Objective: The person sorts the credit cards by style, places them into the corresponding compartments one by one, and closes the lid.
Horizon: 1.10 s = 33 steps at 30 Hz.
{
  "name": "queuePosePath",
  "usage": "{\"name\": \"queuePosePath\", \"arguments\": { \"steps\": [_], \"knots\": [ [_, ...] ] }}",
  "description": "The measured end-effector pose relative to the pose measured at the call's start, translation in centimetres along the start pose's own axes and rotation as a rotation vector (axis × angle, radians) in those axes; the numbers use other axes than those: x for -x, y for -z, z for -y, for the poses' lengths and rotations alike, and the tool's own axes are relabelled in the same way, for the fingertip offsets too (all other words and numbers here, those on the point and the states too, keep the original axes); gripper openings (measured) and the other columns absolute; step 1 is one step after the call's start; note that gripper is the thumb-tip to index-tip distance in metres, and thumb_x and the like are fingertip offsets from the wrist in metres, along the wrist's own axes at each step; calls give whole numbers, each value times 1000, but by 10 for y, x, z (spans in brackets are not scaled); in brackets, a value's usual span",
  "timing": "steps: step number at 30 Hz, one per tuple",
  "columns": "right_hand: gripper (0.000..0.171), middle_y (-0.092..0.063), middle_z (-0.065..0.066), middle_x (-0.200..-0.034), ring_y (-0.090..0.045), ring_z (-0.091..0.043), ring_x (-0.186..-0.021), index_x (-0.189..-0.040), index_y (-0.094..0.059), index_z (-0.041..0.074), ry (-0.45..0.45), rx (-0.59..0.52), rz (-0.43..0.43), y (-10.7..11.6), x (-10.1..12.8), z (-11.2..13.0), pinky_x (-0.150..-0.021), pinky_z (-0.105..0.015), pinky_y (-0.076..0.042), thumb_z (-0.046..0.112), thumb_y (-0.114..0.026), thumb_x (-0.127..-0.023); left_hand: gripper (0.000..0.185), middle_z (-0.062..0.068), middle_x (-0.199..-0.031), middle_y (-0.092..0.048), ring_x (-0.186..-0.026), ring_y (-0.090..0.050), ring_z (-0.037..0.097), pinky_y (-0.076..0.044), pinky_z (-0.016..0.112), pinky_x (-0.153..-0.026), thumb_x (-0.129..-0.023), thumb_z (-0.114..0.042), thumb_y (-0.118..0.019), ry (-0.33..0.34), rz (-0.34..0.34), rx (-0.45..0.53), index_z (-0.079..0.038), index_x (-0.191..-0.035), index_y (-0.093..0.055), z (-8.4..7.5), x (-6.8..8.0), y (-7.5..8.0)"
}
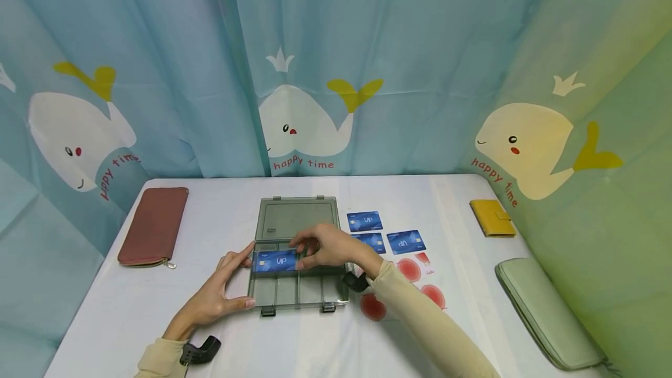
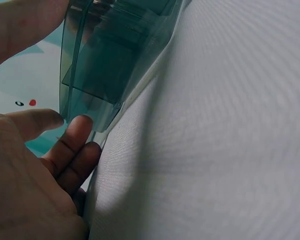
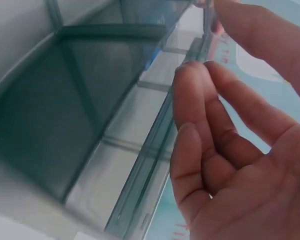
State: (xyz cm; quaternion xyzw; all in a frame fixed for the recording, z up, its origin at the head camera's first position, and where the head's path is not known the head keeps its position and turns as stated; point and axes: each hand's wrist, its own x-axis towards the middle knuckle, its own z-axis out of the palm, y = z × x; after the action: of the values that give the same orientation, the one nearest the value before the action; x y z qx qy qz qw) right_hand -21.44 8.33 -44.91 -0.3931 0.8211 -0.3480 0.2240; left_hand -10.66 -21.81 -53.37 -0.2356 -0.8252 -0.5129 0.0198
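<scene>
the blue vip card (image 1: 276,261) lies long axis left to right across the open compartment box (image 1: 297,284) on the table (image 1: 294,343). right hand (image 1: 328,248) pinches its right end; left hand (image 1: 217,293), fingers straight, touches its left end and the box's left wall.

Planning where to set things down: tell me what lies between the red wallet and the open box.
Head view: bare white tablecloth only between the red wallet and the open box.
</scene>
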Motion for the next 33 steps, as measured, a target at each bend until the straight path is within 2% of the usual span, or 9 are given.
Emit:
{"name": "queuePosePath", "arguments": {
  "steps": [5,10,15,19,25,33],
  "knots": [
    [45,-75,-13,-110,-69,-10,-90,-132,-72,1,7,-102,-59,13,14,-12,-81,-26,-58,16,-85,-92,107,12,-127,-54,-120,-40,17,-21,15,-111,-78,-14,-91,2,3,-8,-1,-166,-31,0,1,-1],
    [44,-73,-16,-113,-68,-14,-90,-132,-73,7,11,-121,-169,34,35,-31,-79,-33,-56,20,-85,-92,107,11,-127,-54,-120,-40,16,-21,16,-111,-78,-15,-91,9,2,-21,-3,-166,-31,-1,2,-1],
    [47,-72,-18,-114,-67,-17,-92,-131,-74,13,-46,-132,-254,54,61,-50,-81,-36,-58,22,-90,-87,107,10,-127,-54,-119,-40,19,-21,15,-110,-78,-14,-91,-2,-3,-26,-2,-166,-31,-1,2,-1],
    [50,-73,-18,-110,-67,-21,-92,-130,-74,9,-90,-113,-315,65,82,-67,-81,-38,-57,21,-92,-85,107,9,-126,-53,-119,-40,18,-21,15,-110,-78,-14,-91,-1,-3,-25,-3,-166,-31,0,1,-1],
    [52,-75,-18,-114,-66,-32,-98,-131,-74,6,-133,-61,-399,71,109,-92,-79,-33,-55,18,-92,-84,108,9,-126,-54,-119,-40,17,-21,14,-111,-78,-15,-91,0,-4,-26,-4,-166,-31,-1,1,-1],
    [58,-73,-18,-126,-66,-34,-110,-137,-70,6,-200,-12,-437,77,119,-116,-84,-32,-56,21,-91,-85,108,9,-127,-55,-120,-40,18,-21,15,-111,-78,-15,-91,2,-5,-32,-4,-166,-31,0,1,-1]
  ]
}}
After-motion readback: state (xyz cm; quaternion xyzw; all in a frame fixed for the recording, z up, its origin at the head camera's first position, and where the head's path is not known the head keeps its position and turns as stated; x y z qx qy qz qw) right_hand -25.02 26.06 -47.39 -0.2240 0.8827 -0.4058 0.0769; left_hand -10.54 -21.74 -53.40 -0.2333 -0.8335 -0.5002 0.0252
